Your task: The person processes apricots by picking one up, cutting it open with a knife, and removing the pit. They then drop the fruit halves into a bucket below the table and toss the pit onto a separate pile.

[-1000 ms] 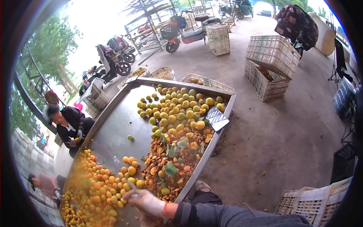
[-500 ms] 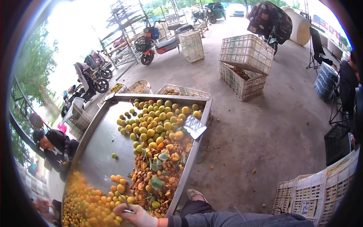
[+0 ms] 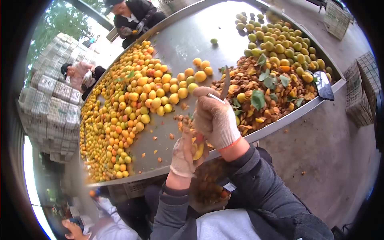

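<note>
My right hand (image 3: 216,119), in a pale knit glove with an orange cuff, is closed around a small knife (image 3: 226,85) whose blade points up. Just below and to its left, my gloved left hand (image 3: 184,154) is closed on a cut apricot (image 3: 197,151); yellow flesh shows beside the fingers, partly hidden. Both hands are over the near edge of a metal table (image 3: 180,36). Left of them spreads a large heap of yellow-orange apricots (image 3: 132,100). To the right lies a mound of brown pits (image 3: 250,86) with green leaves (image 3: 258,100) on top.
Greener apricots (image 3: 286,44) lie at the table's far right, by a flat metal piece (image 3: 323,85) on the rim. A container of fruit (image 3: 210,180) is below my hands. Co-workers sit along the left side; stacked crates (image 3: 54,96) stand behind. More crates (image 3: 360,90) are at right.
The view has swung left and down. My right hand has come back from the yellow-orange heap with the knife, and my left hand is now visible with a cut apricot.
</note>
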Action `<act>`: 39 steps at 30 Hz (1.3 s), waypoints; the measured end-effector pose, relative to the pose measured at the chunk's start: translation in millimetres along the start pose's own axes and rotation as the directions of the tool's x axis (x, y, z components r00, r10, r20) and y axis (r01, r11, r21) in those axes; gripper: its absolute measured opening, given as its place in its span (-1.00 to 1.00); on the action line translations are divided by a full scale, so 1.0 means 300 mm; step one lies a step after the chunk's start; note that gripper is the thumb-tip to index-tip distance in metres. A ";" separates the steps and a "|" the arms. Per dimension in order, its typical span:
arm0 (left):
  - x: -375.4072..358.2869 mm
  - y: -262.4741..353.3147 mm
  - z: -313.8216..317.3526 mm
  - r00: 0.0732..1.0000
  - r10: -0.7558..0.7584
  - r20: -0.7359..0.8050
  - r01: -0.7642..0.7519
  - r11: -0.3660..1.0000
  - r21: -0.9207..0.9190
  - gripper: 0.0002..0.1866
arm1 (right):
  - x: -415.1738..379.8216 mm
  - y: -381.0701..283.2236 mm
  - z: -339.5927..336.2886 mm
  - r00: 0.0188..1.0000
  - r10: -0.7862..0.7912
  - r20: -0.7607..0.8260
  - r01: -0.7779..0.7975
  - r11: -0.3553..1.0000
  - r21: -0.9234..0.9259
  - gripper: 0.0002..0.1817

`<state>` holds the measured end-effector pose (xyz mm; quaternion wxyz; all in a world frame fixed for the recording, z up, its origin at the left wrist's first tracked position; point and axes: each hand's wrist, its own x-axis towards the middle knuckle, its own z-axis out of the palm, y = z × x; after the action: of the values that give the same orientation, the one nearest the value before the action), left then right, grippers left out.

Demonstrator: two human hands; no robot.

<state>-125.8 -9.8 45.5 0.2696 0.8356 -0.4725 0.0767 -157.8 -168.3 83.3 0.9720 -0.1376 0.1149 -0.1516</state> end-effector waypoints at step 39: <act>-0.021 -0.129 -0.058 0.825 -0.530 0.196 0.327 0.164 -0.931 -0.46 | -0.047 0.236 -0.010 0.651 -0.132 0.747 0.710 -0.243 -0.661 -0.72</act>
<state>-94.8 20.0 43.0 0.7530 0.6034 -0.1432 -0.2199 -153.1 -99.7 61.6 0.4357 -0.8330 -0.0779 -0.3318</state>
